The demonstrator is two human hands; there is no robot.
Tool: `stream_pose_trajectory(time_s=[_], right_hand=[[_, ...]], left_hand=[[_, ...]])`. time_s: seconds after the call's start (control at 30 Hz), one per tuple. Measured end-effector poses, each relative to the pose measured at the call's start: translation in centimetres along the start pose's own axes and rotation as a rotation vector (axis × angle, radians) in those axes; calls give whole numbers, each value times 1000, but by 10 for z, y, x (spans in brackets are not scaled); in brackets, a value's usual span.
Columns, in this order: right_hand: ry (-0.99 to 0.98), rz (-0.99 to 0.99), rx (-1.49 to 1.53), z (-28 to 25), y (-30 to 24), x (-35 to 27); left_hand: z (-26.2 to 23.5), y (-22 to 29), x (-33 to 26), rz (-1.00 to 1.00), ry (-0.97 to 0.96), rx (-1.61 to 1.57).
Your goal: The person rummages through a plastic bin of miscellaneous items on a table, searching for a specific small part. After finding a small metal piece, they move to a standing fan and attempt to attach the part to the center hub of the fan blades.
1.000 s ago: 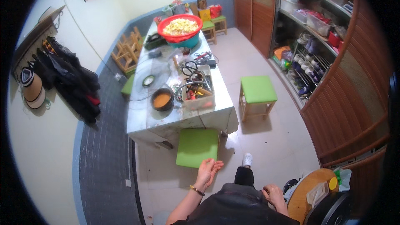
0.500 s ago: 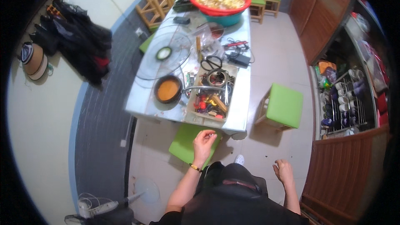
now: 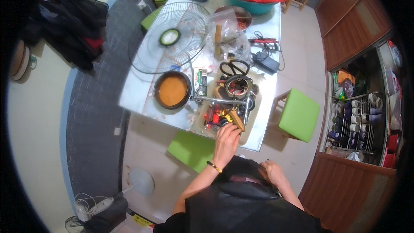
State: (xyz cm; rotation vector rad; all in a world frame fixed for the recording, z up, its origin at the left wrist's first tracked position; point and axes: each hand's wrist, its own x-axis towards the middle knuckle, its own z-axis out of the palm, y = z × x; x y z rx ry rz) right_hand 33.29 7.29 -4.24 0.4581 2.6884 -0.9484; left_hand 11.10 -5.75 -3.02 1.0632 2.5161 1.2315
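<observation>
Your left hand [image 3: 226, 143] reaches into the tool tray [image 3: 202, 123] at the table's [image 3: 138, 99] near edge, fingers touching a wooden-handled tool [image 3: 235, 118]; grasp cannot be told. Your right hand [image 3: 272, 173] rests loosely open, empty, near your lap.

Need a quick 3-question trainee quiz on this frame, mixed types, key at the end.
1. True or false: the left hand is in the tool tray at the table's near edge.
2. The round pan beside the tray holds something: A green, B orange, C white?
3. Where is the right hand: on the table or low by the person's body?

Key: 1 true; 2 B; 3 low by the body, off the table.
</observation>
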Motion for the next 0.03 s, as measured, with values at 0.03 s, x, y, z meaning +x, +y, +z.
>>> stream_pose_trajectory(time_s=[0.03], right_hand=[[-11, 8, 2, -3, 0, 5]], left_hand=[[-2, -2, 0, -12, 9, 7]])
